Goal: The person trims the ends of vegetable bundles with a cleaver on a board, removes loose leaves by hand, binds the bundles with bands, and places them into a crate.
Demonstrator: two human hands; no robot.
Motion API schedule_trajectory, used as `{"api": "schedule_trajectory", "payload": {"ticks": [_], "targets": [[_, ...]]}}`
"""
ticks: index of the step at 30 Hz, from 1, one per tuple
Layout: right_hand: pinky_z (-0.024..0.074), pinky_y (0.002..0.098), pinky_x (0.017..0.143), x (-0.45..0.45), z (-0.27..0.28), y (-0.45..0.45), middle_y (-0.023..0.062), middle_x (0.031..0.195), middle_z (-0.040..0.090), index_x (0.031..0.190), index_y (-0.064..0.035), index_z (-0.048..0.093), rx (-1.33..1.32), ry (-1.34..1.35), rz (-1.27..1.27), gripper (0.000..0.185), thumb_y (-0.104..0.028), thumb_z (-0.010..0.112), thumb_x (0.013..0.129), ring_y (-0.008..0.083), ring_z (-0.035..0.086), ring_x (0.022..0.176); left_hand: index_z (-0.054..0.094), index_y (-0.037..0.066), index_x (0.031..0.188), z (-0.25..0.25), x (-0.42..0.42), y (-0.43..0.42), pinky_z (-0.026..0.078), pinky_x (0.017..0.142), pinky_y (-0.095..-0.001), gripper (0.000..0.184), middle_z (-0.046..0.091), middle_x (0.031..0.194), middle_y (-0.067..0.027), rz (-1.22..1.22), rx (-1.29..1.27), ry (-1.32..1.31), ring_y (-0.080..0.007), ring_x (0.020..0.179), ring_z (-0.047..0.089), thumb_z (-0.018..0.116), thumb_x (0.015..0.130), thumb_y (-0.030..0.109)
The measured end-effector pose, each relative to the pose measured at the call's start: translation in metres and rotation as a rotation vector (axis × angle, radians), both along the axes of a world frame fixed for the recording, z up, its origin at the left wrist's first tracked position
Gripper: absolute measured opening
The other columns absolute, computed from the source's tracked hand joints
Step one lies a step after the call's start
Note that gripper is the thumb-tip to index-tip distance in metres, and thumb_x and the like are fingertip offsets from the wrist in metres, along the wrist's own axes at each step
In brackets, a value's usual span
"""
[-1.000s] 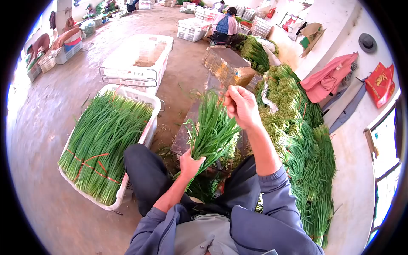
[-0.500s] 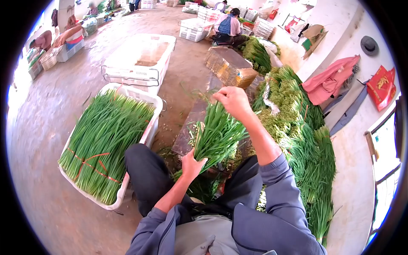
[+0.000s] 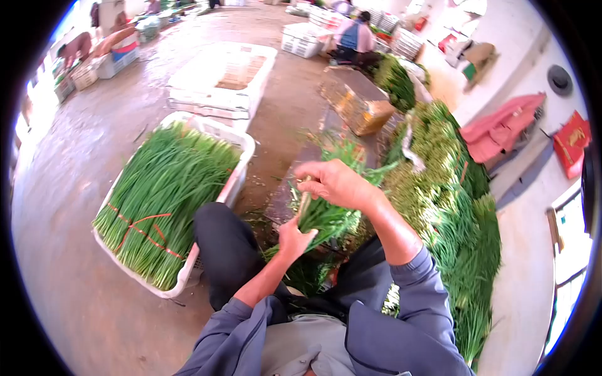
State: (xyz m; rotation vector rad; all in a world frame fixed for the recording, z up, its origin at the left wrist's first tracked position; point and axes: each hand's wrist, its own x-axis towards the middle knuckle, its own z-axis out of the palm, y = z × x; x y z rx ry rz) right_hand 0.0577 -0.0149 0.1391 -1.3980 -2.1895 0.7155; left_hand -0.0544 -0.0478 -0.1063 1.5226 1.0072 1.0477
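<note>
My left hand (image 3: pixel 295 240) is closed around the lower part of a bunch of green chives (image 3: pixel 338 219), held upright between my knees. Over the top of the bunch, my right hand (image 3: pixel 338 182) has its fingers bent and pinched at the pale stalk ends near the left side. Motion blurs the chive leaves to the right of it. Beneath the bunch is a dark low board (image 3: pixel 291 169) strewn with green scraps.
At left stands a white crate (image 3: pixel 248 160) of chives tied with orange string. Behind it are stacked white crates (image 3: pixel 260 75). A taped box (image 3: pixel 370 116) lies ahead. Heaped chives (image 3: pixel 464 250) line the right wall. A person (image 3: pixel 354 41) sits farther back.
My right hand has come down and left onto the stalk ends, from higher above the bunch. My left hand keeps its grip. The whole view has shifted slightly.
</note>
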Motion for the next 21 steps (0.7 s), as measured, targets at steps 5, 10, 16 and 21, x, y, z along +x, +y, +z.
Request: {"api": "schedule_trajectory", "payload": {"ticks": [5, 10, 16, 21], "targets": [[0.0372, 0.0212, 0.045, -0.002, 0.032, -0.009, -0.0056, 0.07, 0.054, 0.099, -0.0086, 0.068, 0.046, 0.627, -0.586, 0.018, -0.025, 0.061, 0.102, 0.0024, 0.046, 0.054, 0.068, 0.003, 0.127, 0.004, -0.013, 0.0, 0.054, 0.092, -0.0398, 0.063, 0.074, 0.106, -0.0215, 0.012, 0.009, 0.091, -0.0284, 0.097, 0.073, 0.085, 0.07, 0.026], [0.0388, 0.0225, 0.035, 0.042, 0.033, -0.066, 0.006, 0.064, 0.061, 0.104, -0.0021, 0.059, -0.169, 1.086, 0.109, 0.009, -0.011, 0.06, 0.101, 0.0085, 0.053, 0.044, 0.066, -0.001, 0.128, 0.01, -0.025, 0.021, 0.054, 0.092, -0.0384, 0.065, 0.075, 0.107, -0.0204, 0.07, -0.108, -0.001, -0.0278, 0.1, 0.073, 0.086, 0.07, 0.022], [0.0588, 0.0332, 0.072, 0.102, -0.054, -0.117, 0.022, 0.109, 0.071, 0.15, 0.0023, 0.039, -0.458, 0.001, -0.352, 0.078, -0.019, 0.079, 0.087, 0.0227, 0.074, 0.081, 0.066, -0.002, 0.122, 0.041, -0.064, 0.064, 0.057, 0.092, -0.0423, 0.036, 0.074, 0.11, -0.0138, -0.148, -0.641, -1.075, -0.0256, 0.097, 0.072, 0.07, 0.086, -0.001], [0.0466, 0.0434, 0.106, 0.086, -0.055, -0.089, 0.0247, 0.128, 0.062, 0.148, 0.0102, 0.039, -0.266, 0.421, -0.357, 0.12, -0.074, 0.078, 0.072, 0.0316, 0.061, 0.122, 0.064, -0.001, 0.122, 0.073, -0.068, 0.068, 0.056, 0.096, -0.0437, 0.038, 0.074, 0.11, -0.0158, -0.295, -0.763, -1.316, -0.0273, 0.1, 0.072, 0.066, 0.09, 0.019]]}}
